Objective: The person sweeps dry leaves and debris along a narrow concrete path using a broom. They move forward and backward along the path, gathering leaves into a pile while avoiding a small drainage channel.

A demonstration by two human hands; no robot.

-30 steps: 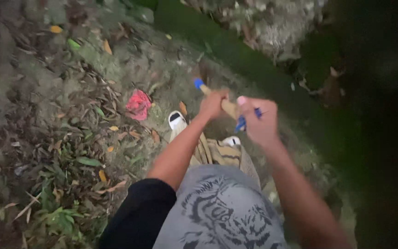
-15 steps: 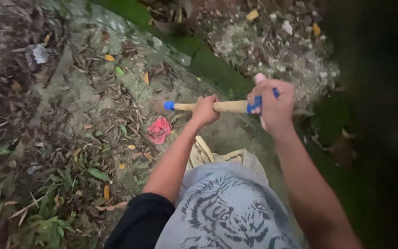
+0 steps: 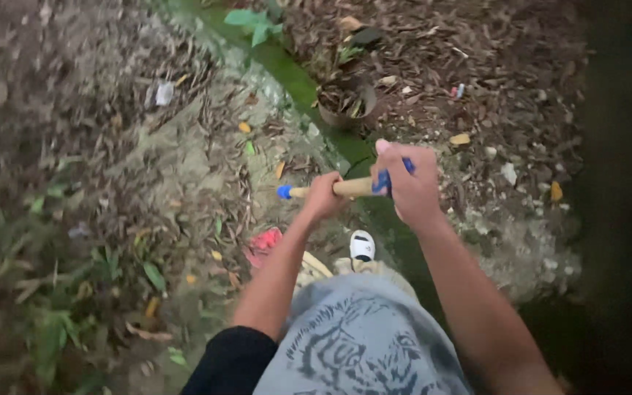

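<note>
Two hands are on one wooden handle (image 3: 351, 188), and that handle is my landmark for everything else. My left hand (image 3: 325, 196) is wrapped fully round the bare wood near the blue-capped end (image 3: 284, 192), its grip closed tight on the shaft; my right hand (image 3: 409, 183) closes over the other end, where a second band of blue shows between the fingers, so that grip is holding the handle too. The handle lies roughly level in front of my body, above the ground and touching nothing but my palms. I judge it stiff and fairly light, a plain round stick of smooth wood that could twist or slide in a sweaty palm, so the bare wood between the blue parts is the sound place to take hold, with the hands set apart for leverage; what hangs on its far end, if anything, is hidden behind my right hand. Below the handle I count one white shoe (image 3: 362, 246) and, just left of that, one red scrap (image 3: 265, 240) on the dirt. Beyond the handle stands one small round pot (image 3: 345, 102) full of dry litter, beside a green mossy strip (image 3: 294, 77) that runs past under the handle. Left of the handle lie scattered dry leaves (image 3: 206, 190), too many and too blurred to count.
</note>
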